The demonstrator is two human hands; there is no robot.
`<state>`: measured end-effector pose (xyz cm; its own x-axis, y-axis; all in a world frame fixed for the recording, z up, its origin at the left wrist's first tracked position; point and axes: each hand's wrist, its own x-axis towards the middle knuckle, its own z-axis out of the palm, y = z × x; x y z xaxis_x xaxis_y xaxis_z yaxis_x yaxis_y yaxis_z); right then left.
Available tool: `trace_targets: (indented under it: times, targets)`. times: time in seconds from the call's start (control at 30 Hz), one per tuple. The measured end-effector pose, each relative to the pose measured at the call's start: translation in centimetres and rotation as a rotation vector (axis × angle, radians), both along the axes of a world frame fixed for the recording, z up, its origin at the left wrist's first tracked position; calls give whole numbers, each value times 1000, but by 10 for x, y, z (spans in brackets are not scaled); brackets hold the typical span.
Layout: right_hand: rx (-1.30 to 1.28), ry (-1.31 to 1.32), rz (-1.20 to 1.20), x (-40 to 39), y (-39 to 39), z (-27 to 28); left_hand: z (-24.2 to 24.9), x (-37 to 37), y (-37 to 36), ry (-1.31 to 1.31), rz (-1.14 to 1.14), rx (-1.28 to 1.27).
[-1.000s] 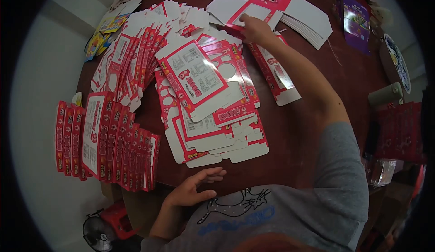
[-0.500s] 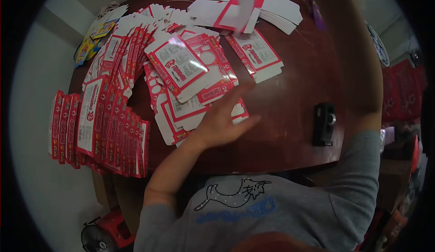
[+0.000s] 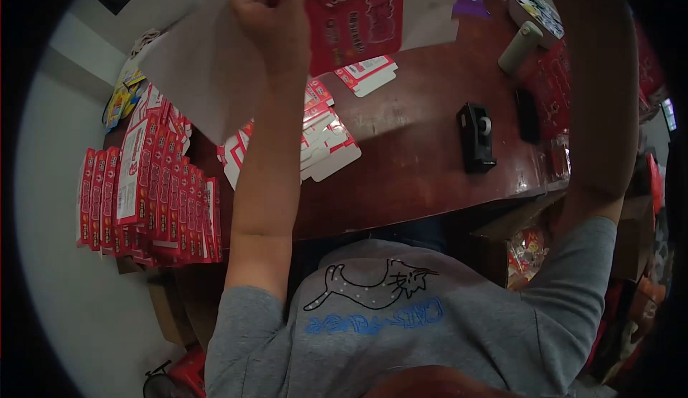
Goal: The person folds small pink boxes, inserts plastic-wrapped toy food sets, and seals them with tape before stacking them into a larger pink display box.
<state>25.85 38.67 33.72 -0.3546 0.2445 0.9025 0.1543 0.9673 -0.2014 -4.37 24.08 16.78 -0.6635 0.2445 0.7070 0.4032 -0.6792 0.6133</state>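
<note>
My left hand (image 3: 276, 18) is raised at the top, its fingers closed on an unfolded cardboard box (image 3: 358, 22). The box shows a red printed panel with pink lettering, and pale unprinted board (image 3: 208, 68) spreads out on the left. My right arm (image 3: 598, 97) reaches up along the right side; the hand itself is beyond the top edge. Under the raised cardboard lie flattened red-and-white boxes (image 3: 333, 147), partly covered by it and my left forearm. Another flat box (image 3: 369, 74) rests farther back on the table.
Folded red boxes (image 3: 165, 190) stand in rows at the table's left edge. A black tape dispenser (image 3: 476, 138) sits at the right, with a dark object (image 3: 527, 115) beside it. Behind are a pale green bottle (image 3: 521, 47) and a bowl (image 3: 536, 12). An open carton (image 3: 494, 255) stands below the table edge.
My left hand has risen from over the flat boxes and now grips the large cardboard piece. The view has shifted, bringing the bottle and open carton into sight at right.
</note>
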Motion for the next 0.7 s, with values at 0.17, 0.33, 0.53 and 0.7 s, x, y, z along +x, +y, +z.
trace_targets:
  times: [0.17, 0.33, 0.53, 0.7]
  targets:
    - [428, -274, -157, 25, -42, -50, 1, -65, -31, -222, 91, 65]
    - [672, -512, -56, 15, -81, -114, -22, -68, -26, -478, -201, -84]
    - [602, -666, 275, 21, -173, -95, -98, -72, -87, -589, -1360, -42]
    - [-214, -974, 339, -35, -195, -135, -241, -24, -151, -1020, -1171, 76]
